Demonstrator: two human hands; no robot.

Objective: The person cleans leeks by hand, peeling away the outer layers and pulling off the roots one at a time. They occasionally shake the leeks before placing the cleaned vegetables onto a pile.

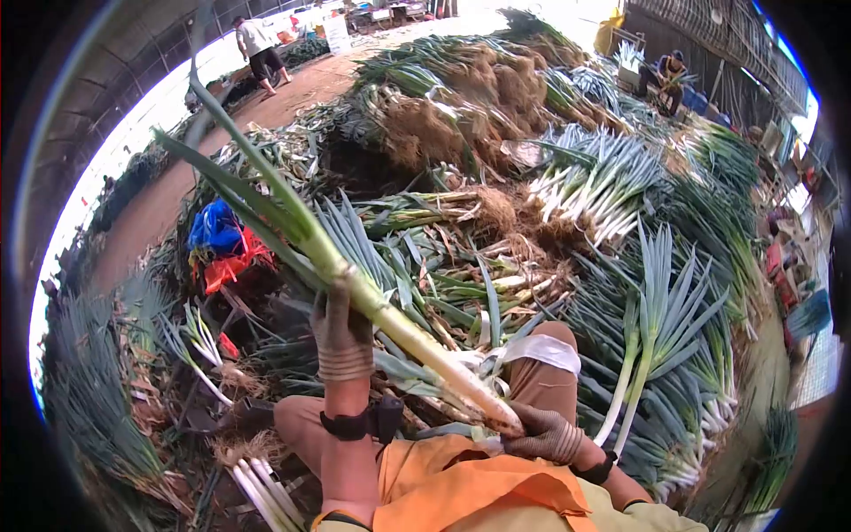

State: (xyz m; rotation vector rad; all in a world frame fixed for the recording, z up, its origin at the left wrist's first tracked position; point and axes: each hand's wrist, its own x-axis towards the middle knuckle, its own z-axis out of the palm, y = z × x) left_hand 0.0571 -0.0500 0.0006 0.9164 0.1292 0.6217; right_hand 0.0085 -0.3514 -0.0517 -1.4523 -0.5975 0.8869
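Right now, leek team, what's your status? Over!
Left fingers wrapped round the leek. Right fingers touching its white end. Nothing covering the stalk between.

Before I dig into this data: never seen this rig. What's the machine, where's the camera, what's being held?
No machine here: a person works with two gloved hands. The single picture comes from a camera worn on the head, looking forward and down. The left hand holds a long leek partway along its stem; the right hand holds its pale bottom end. Below is the wearer's orange apron. Leeks cover the ground around: a brown-rooted heap ahead and a white-stemmed pile to its right. Blue and red plastic lies left. The round, bent edges suggest a wide lens.
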